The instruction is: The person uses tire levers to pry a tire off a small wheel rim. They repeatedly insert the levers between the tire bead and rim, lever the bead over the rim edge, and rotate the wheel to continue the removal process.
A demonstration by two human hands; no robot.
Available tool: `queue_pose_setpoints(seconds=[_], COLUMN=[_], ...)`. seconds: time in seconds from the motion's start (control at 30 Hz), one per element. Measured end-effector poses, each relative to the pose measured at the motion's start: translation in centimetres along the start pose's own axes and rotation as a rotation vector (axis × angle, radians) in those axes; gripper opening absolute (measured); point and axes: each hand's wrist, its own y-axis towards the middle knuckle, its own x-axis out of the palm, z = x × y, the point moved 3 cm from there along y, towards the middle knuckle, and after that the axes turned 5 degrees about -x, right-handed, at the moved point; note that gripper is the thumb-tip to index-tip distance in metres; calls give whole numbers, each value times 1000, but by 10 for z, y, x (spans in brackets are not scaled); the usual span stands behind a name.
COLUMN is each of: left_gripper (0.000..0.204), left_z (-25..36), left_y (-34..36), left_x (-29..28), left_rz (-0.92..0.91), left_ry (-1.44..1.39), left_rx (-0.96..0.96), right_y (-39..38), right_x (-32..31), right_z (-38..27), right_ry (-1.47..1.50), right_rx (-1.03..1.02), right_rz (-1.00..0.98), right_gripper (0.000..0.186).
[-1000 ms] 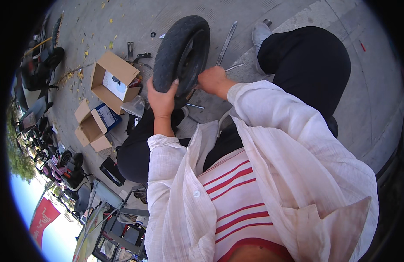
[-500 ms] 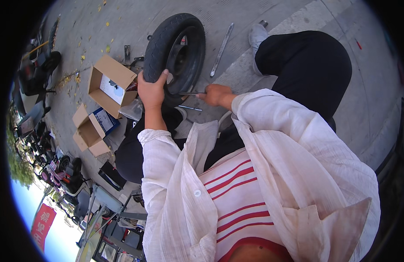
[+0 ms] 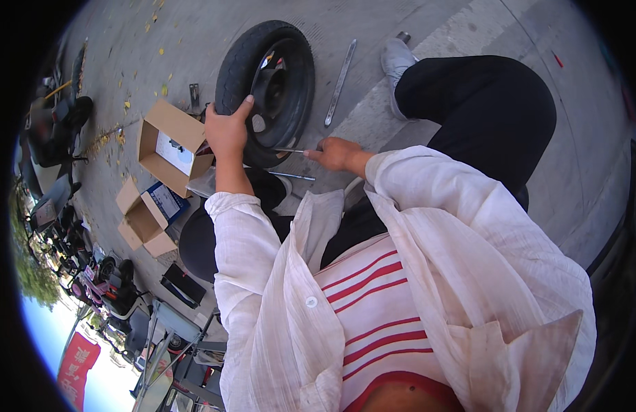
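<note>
A black tyre [image 3: 228, 72] stands tilted on the paving ahead of me, fitted around a dark wheel rim [image 3: 280, 93]. My left hand [image 3: 227, 132] grips the tyre's near left side, thumb over the sidewall and fingers behind the tread. From the right, my right hand [image 3: 336, 153] is closed around the end of a thin metal tyre lever [image 3: 289, 150]. The lever's other end reaches the tyre's lower edge by the rim; its very tip is hard to make out. A second metal bar [image 3: 296, 176] lies on the ground just below.
A long flat silver lever [image 3: 340, 82] lies right of the tyre, near my shoe [image 3: 398, 58]. Two opened cardboard boxes [image 3: 172, 118] [image 3: 136, 218] sit at left, with a black case [image 3: 183, 285] nearer. Parked scooters [image 3: 53, 130] line the far left.
The wheel has tilted and shifted slightly left, with my left hand moving along with it. My right hand has shifted slightly left with the lever, still at the tyre's lower edge.
</note>
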Motion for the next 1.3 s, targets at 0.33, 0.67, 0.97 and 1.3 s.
queue_pose_setpoints(seconds=[0.33,0.67,0.97,1.3], left_gripper=[78,102,102,87], left_z=[16,11,23,-7], left_y=[19,48,34,-3], left_x=[3,10,9,13], left_rz=[-10,33,84,-156], left_ry=[-3,61,176,-604], left_rx=[-15,-72,-97,24], right_y=[6,31,39,10], right_x=[3,46,49,-1], right_z=[7,25,24,16], right_ry=[114,236,110,-74], right_rx=[-39,-131,-224,-134], right_rz=[-5,-71,-87,-74], right_gripper=[72,74,69,84])
